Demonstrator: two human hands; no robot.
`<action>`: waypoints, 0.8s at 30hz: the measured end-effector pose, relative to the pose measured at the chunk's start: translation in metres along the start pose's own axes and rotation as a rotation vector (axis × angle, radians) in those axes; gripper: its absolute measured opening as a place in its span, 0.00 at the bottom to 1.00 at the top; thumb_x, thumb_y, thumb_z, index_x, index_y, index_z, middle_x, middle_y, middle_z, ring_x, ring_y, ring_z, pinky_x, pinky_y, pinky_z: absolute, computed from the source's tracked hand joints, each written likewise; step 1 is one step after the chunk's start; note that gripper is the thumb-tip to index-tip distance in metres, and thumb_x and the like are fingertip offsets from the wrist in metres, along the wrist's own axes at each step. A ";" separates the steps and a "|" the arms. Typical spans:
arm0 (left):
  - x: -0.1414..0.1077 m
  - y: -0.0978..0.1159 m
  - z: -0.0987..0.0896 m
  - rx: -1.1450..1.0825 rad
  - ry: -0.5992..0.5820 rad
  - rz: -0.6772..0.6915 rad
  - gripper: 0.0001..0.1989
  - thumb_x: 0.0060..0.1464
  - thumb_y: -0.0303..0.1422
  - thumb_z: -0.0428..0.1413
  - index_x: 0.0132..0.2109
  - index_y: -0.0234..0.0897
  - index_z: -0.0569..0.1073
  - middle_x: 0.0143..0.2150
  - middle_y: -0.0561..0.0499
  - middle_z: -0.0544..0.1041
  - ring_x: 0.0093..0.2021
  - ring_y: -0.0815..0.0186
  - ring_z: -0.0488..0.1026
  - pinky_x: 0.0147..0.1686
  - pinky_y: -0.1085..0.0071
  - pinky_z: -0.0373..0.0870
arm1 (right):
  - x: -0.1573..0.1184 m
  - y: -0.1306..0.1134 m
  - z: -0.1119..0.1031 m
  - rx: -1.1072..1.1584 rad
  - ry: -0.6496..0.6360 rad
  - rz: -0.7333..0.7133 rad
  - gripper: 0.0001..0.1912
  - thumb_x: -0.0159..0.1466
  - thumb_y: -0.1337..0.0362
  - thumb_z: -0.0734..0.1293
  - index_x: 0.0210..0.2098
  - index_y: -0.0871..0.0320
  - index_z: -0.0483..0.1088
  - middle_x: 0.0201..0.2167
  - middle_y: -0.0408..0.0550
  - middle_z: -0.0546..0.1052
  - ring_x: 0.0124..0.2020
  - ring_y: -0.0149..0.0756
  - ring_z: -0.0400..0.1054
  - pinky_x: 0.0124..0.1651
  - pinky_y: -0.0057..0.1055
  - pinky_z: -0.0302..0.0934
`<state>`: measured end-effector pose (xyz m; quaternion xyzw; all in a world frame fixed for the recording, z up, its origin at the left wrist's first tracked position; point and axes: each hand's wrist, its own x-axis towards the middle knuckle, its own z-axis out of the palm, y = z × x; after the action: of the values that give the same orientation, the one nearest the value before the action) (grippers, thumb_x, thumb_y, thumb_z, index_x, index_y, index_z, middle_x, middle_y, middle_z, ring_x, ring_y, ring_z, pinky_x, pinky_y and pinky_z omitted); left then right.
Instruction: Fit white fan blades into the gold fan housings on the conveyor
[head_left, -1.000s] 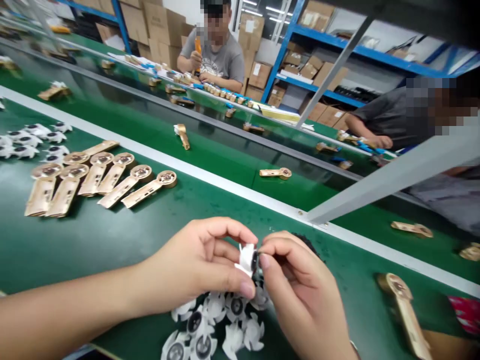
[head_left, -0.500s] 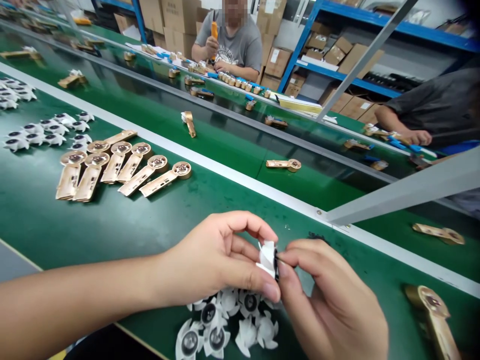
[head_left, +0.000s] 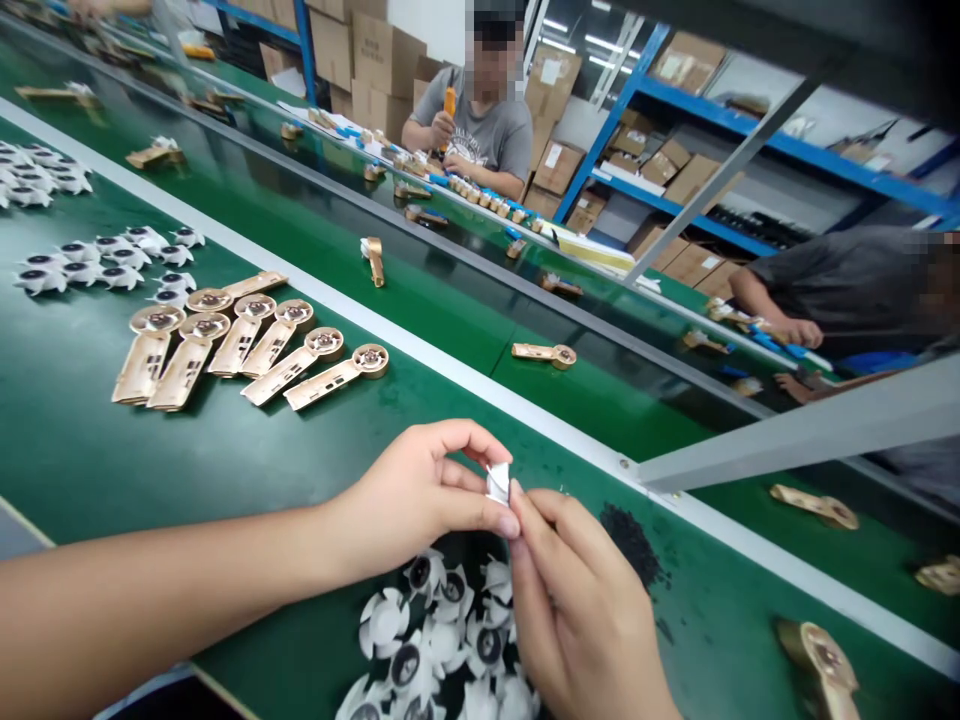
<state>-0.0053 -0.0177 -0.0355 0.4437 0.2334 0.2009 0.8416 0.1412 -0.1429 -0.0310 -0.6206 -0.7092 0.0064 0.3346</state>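
Between thumb and fingers, my left hand holds a small white fan wheel on its edge. The fingers of my right hand are pinched against the wheel's right side; whatever they hold is hidden. Below both hands lies a loose pile of white fan wheels with dark round centres. A heap of small black parts lies just right of my right hand. Several gold fan housings rest side by side on the green table at the left.
More white fan wheels stand in rows at the far left. A gold housing is at the lower right. Beyond a white rail, a green belt carries gold parts. A slanted metal post rises at right. Two people sit across.
Both hands have moved left in the view with the white wheel, and the right fingers now press closer to it. The black heap shows more fully. The camera view has shifted.
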 end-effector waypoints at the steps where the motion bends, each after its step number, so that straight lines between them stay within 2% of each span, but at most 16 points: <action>1: 0.004 0.003 -0.003 0.033 0.024 0.035 0.20 0.43 0.28 0.71 0.42 0.36 0.72 0.33 0.51 0.82 0.32 0.68 0.80 0.39 0.72 0.74 | 0.014 0.010 -0.001 0.010 -0.039 0.060 0.17 0.67 0.71 0.60 0.53 0.58 0.72 0.42 0.53 0.76 0.41 0.37 0.71 0.42 0.33 0.68; 3: 0.010 0.012 -0.010 0.089 0.086 0.122 0.21 0.42 0.29 0.71 0.43 0.35 0.73 0.34 0.53 0.80 0.31 0.70 0.78 0.36 0.74 0.72 | 0.053 0.041 0.001 -0.023 -0.068 0.262 0.14 0.70 0.66 0.59 0.48 0.59 0.74 0.40 0.52 0.77 0.42 0.37 0.72 0.46 0.34 0.67; 4: 0.013 0.017 -0.012 0.103 0.114 0.166 0.21 0.42 0.30 0.71 0.43 0.35 0.74 0.35 0.54 0.79 0.30 0.72 0.77 0.35 0.75 0.72 | 0.076 0.059 0.004 -0.078 -0.043 0.355 0.14 0.70 0.64 0.59 0.49 0.61 0.73 0.42 0.53 0.77 0.44 0.39 0.72 0.49 0.37 0.67; 5: 0.015 0.022 -0.014 0.110 0.138 0.202 0.20 0.42 0.30 0.71 0.43 0.36 0.74 0.36 0.55 0.77 0.30 0.73 0.76 0.34 0.76 0.71 | 0.100 0.078 0.008 -0.120 -0.024 0.402 0.16 0.70 0.64 0.61 0.54 0.64 0.70 0.45 0.56 0.76 0.47 0.41 0.71 0.52 0.41 0.66; 7: 0.016 0.030 -0.017 0.117 0.175 0.225 0.18 0.45 0.31 0.70 0.43 0.37 0.75 0.37 0.55 0.76 0.32 0.73 0.75 0.33 0.77 0.71 | 0.144 0.114 0.018 -0.187 -0.021 0.469 0.21 0.67 0.61 0.67 0.58 0.61 0.66 0.54 0.56 0.71 0.52 0.44 0.69 0.55 0.48 0.65; 8: 0.015 0.033 -0.018 0.125 0.197 0.215 0.18 0.46 0.32 0.70 0.44 0.38 0.75 0.38 0.55 0.75 0.33 0.72 0.76 0.33 0.77 0.71 | 0.161 0.128 0.023 -0.208 -0.031 0.489 0.22 0.67 0.59 0.67 0.58 0.61 0.66 0.56 0.56 0.70 0.53 0.45 0.68 0.54 0.48 0.65; 11: 0.011 0.040 -0.021 0.149 0.257 0.159 0.18 0.48 0.35 0.68 0.46 0.40 0.74 0.38 0.55 0.76 0.36 0.71 0.77 0.35 0.77 0.71 | 0.188 0.153 0.031 -0.226 -0.100 0.503 0.20 0.68 0.58 0.67 0.55 0.60 0.68 0.55 0.53 0.71 0.51 0.42 0.70 0.51 0.46 0.68; 13: 0.008 0.044 -0.022 0.144 0.273 0.148 0.18 0.49 0.36 0.68 0.46 0.41 0.74 0.37 0.55 0.77 0.36 0.70 0.77 0.35 0.77 0.72 | 0.188 0.153 0.030 -0.213 -0.142 0.483 0.18 0.68 0.58 0.66 0.54 0.59 0.69 0.52 0.52 0.73 0.48 0.40 0.71 0.49 0.44 0.69; 15: 0.006 0.047 -0.023 0.128 0.266 0.169 0.18 0.49 0.36 0.68 0.46 0.40 0.75 0.37 0.54 0.77 0.36 0.70 0.77 0.35 0.77 0.72 | 0.176 0.143 0.024 -0.186 -0.157 0.451 0.17 0.68 0.57 0.66 0.53 0.60 0.69 0.51 0.52 0.73 0.47 0.39 0.72 0.48 0.43 0.69; 17: 0.005 0.049 -0.023 0.104 0.250 0.220 0.18 0.47 0.34 0.69 0.45 0.40 0.76 0.37 0.54 0.77 0.34 0.70 0.77 0.34 0.76 0.72 | 0.156 0.126 0.012 -0.139 -0.142 0.418 0.19 0.68 0.58 0.67 0.54 0.60 0.67 0.46 0.49 0.75 0.43 0.37 0.72 0.47 0.41 0.69; 20: 0.003 0.050 -0.023 0.074 0.182 0.276 0.18 0.44 0.31 0.70 0.43 0.38 0.77 0.36 0.54 0.79 0.33 0.71 0.76 0.36 0.75 0.74 | 0.120 0.093 -0.010 -0.033 -0.103 0.397 0.27 0.62 0.56 0.71 0.56 0.58 0.61 0.38 0.44 0.75 0.36 0.33 0.72 0.42 0.35 0.69; 24: 0.001 0.043 -0.019 0.059 0.070 0.243 0.20 0.42 0.28 0.71 0.44 0.37 0.77 0.34 0.52 0.81 0.33 0.68 0.79 0.37 0.73 0.75 | 0.084 0.050 -0.025 0.178 -0.121 0.415 0.26 0.56 0.54 0.74 0.48 0.54 0.61 0.36 0.42 0.74 0.31 0.31 0.72 0.34 0.28 0.68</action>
<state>-0.0209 0.0183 -0.0090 0.4859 0.2131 0.3097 0.7891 0.1967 -0.0672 0.0061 -0.7196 -0.5819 0.1745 0.3363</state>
